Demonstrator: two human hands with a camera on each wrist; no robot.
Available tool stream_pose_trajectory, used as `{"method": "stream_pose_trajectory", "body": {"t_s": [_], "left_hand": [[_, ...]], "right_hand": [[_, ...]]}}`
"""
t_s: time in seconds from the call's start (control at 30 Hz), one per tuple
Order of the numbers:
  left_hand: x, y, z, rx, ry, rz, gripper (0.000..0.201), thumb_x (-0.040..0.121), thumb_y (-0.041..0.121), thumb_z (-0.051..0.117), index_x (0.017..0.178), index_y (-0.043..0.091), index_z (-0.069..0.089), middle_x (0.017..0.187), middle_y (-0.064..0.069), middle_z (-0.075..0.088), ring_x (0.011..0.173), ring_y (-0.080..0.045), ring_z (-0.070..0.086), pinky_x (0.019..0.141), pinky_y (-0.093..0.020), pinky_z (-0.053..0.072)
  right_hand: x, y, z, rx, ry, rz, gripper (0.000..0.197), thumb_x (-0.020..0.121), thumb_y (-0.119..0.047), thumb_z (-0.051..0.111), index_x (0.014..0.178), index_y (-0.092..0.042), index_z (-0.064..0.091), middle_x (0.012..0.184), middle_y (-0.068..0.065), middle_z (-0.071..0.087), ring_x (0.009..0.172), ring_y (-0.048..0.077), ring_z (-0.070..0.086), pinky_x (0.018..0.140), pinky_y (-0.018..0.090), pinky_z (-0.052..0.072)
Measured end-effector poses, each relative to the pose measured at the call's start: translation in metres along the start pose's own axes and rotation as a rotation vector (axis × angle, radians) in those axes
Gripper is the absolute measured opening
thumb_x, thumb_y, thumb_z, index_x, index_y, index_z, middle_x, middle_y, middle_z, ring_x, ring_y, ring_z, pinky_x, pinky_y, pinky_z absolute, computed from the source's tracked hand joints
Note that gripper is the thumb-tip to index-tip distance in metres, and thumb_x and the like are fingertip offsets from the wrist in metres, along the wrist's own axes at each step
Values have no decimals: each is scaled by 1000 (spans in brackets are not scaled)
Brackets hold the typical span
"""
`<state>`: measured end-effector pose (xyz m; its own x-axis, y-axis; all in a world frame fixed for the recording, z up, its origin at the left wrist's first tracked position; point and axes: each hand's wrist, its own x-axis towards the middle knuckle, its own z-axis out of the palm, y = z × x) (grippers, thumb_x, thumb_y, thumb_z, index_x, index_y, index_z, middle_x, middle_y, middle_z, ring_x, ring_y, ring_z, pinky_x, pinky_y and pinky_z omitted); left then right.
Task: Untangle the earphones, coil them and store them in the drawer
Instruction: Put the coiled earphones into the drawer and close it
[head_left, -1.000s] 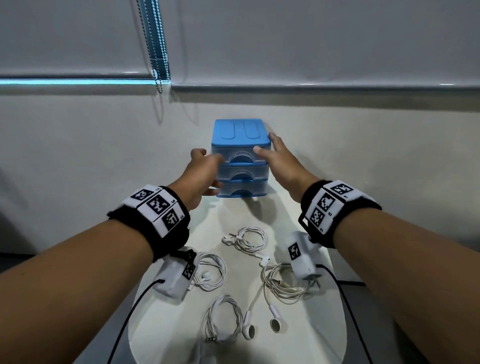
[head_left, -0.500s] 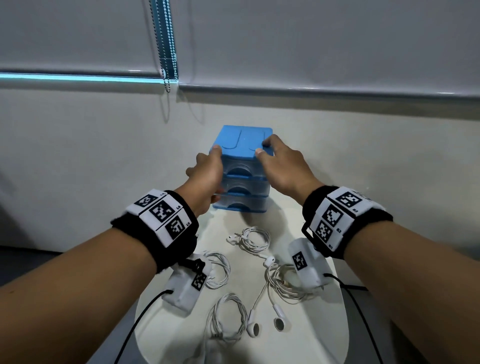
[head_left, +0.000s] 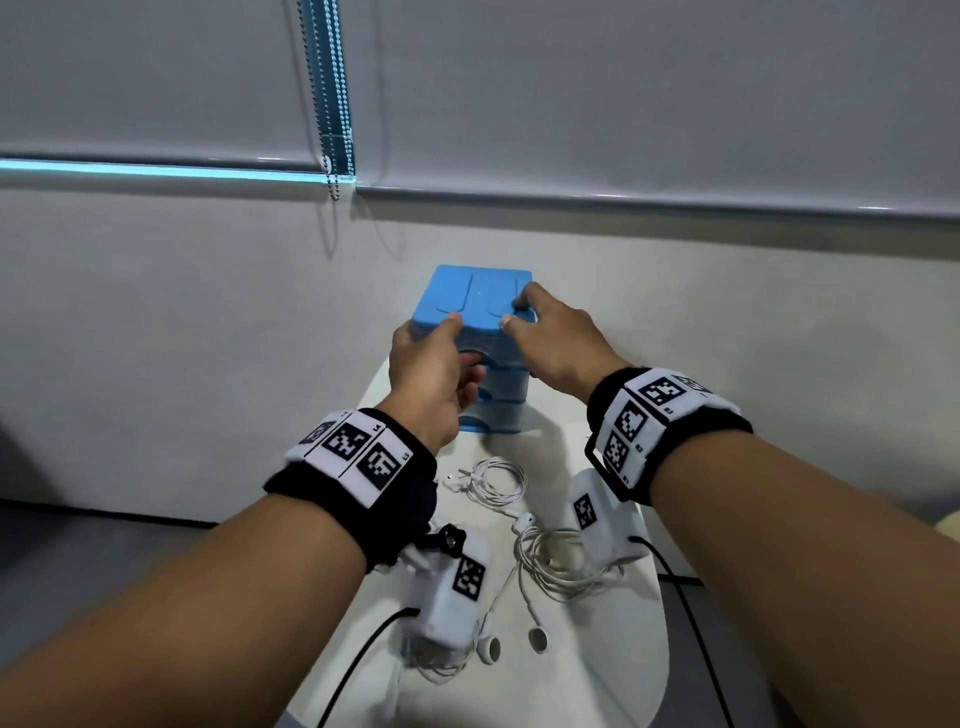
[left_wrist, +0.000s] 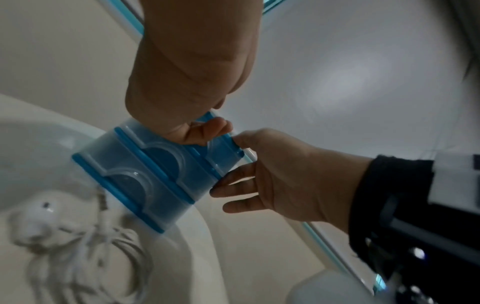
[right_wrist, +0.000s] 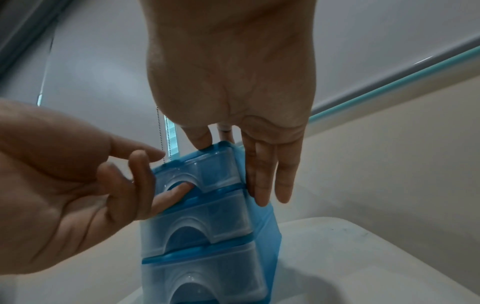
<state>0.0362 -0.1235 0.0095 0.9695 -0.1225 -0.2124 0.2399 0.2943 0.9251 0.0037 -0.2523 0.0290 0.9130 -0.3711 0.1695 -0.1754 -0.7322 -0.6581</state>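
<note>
A small blue drawer unit (head_left: 483, 296) with three clear drawers stands at the far end of the white table (head_left: 613, 649). My left hand (head_left: 434, 364) has its thumb on the unit's top and a finger hooked into the top drawer's (right_wrist: 202, 174) handle recess. My right hand (head_left: 550, 338) grips the unit's top right corner, thumb on the front edge and fingers (right_wrist: 270, 174) down the right side. The drawers look closed. A coiled white earphone set (head_left: 493, 480) and a tangled set (head_left: 556, 564) lie on the table below my wrists.
The unit stands close to a beige wall (head_left: 208, 338) under a window blind with a bead chain (head_left: 332, 130). Two loose earbuds (head_left: 537, 639) lie near the table's front. Another earphone bundle (head_left: 436, 665) is partly hidden under my left wrist camera.
Both hands have risen from the unit's front and sides to its top. My left thumb now lies on the lid and a finger is in the top drawer's recess.
</note>
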Motion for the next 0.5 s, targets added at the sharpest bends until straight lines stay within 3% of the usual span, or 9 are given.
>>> {"method": "stream_pose_trajectory", "body": {"t_s": [0.13,0.2,0.3,0.4,0.5], "left_hand": [[-2,-11,14,-115,26,6,37,101,28,60,135,29,44,82,-10,64,43,-10,52,40,-16,38],[-2,-18,17,-125,45,18,61,101,27,60,152,35,27,84,-10,66,41,-9,44,39,-17,34],[-2,-23,16,-135,77,31,79,101,27,63,159,37,10,88,-11,72,37,-8,37,38,-17,32],[-6,-24,17,-143,110,42,74,100,28,65,157,33,20,83,-10,73,34,-8,37,37,-16,30],[-11,-26,17,-144,147,49,42,98,30,67,134,27,47,73,-9,72,33,-10,42,39,-17,31]], "right_hand": [[0,2,-5,-62,-15,22,29,101,-39,41,127,-30,49,119,8,58,100,32,57,91,40,50],[1,4,-8,-62,-40,32,31,100,-36,41,129,-31,49,125,10,58,104,32,56,92,39,48],[3,6,-11,-54,-78,28,35,101,-34,40,135,-31,47,135,10,55,106,28,51,89,35,40],[4,7,-11,-44,-104,36,34,103,-39,39,136,-32,45,133,7,57,105,28,54,89,35,42],[6,6,-12,-49,-125,52,34,103,-41,39,135,-32,44,120,9,60,101,31,60,89,36,47]]}}
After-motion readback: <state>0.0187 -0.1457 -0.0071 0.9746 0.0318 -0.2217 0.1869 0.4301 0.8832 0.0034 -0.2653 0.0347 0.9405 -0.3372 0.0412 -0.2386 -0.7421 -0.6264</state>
